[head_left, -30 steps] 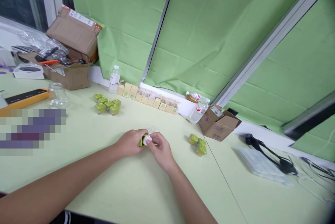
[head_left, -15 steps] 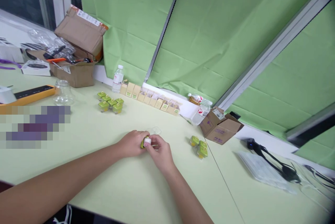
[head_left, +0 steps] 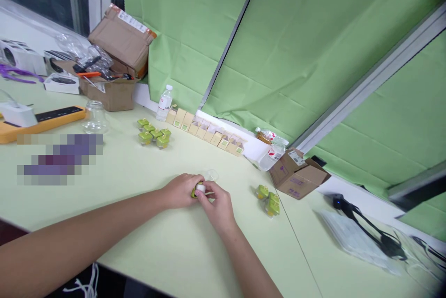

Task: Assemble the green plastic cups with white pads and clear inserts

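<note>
My left hand (head_left: 181,190) is closed around a small green lid (head_left: 193,192), low over the middle of the table. Against that lid sits a white round piece (head_left: 200,188), and the fingers of my right hand (head_left: 220,204) pinch it. How the two parts join is hidden by my fingers. Just beyond my hands lies a small clear plastic cup (head_left: 212,175). Several little clear containers with green lids (head_left: 155,134) stand to the left. A smaller group of green-lidded containers (head_left: 273,205), with something yellow inside, is on the right.
Along the wall runs a row of small cardboard boxes (head_left: 205,129) beside a water bottle (head_left: 165,103). Open cartons (head_left: 120,96) stand back left and right. A glass jar (head_left: 95,119) and an orange power strip (head_left: 62,119) lie left; black cables (head_left: 369,228) lie right.
The whole view has shifted, so most things appear slightly farther right. My hands keep the same hold on the green lid and white piece.
</note>
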`<state>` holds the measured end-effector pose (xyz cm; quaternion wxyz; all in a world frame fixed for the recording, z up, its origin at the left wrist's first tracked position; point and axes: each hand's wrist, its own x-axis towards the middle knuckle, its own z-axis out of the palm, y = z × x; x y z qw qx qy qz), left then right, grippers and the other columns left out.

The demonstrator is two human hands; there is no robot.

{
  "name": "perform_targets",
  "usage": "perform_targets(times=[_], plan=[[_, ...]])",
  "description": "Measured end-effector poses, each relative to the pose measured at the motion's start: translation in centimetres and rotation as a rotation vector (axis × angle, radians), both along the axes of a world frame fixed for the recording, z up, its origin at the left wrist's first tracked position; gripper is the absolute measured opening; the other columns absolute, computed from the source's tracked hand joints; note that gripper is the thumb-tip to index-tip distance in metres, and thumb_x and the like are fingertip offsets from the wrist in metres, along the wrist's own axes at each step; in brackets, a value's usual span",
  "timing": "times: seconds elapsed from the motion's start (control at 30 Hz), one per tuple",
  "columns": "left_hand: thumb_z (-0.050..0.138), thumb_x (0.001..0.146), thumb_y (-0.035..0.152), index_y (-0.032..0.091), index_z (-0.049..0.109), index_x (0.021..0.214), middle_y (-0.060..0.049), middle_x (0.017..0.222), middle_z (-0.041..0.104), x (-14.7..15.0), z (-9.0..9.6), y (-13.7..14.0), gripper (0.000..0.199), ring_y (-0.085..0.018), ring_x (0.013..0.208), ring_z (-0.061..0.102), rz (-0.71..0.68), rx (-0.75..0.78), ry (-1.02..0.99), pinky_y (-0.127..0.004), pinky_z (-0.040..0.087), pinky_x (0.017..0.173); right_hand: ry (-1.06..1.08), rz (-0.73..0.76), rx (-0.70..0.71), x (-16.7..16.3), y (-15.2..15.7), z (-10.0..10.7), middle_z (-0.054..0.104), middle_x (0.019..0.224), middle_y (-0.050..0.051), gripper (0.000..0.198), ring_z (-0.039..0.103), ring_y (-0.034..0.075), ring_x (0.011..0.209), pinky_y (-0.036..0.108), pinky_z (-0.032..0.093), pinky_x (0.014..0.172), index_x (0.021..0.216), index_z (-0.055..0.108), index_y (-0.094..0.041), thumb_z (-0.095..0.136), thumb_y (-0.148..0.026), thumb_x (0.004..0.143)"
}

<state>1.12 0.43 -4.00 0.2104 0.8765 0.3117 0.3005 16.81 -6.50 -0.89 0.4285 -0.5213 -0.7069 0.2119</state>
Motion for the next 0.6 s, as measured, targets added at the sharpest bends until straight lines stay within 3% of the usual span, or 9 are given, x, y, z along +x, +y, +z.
perform_targets(times=[0.23, 0.6], plan=[[0.059, 0.079, 0.032, 0.024, 0.056, 0.104, 0.000, 0.094, 0.069, 0.03, 0.35, -0.02, 0.026, -0.019, 0.081, 0.064, 0.007, -0.128, -0.089, -0.026, 0.045, 0.066, 0.084, -0.038, 0.019, -0.30, -0.03, -0.14, 0.075, 0.093, 0.003, 0.021, 0.071, 0.019, 0.084, 0.031, 0.061, 0.076, 0.103, 0.069, -0.023, 0.066, -0.031, 0.084], [0.061, 0.078, 0.035, 0.022, 0.059, 0.101, -0.001, 0.093, 0.069, -0.01, 0.46, -0.14, 0.026, -0.020, 0.082, 0.064, -0.034, -0.177, -0.123, -0.026, 0.046, 0.068, 0.058, -0.013, 0.039, 0.17, 0.04, -0.55, 0.075, 0.098, 0.005, 0.025, 0.071, 0.021, 0.087, 0.032, 0.063, 0.075, 0.105, 0.071, -0.021, 0.066, -0.035, 0.085]])
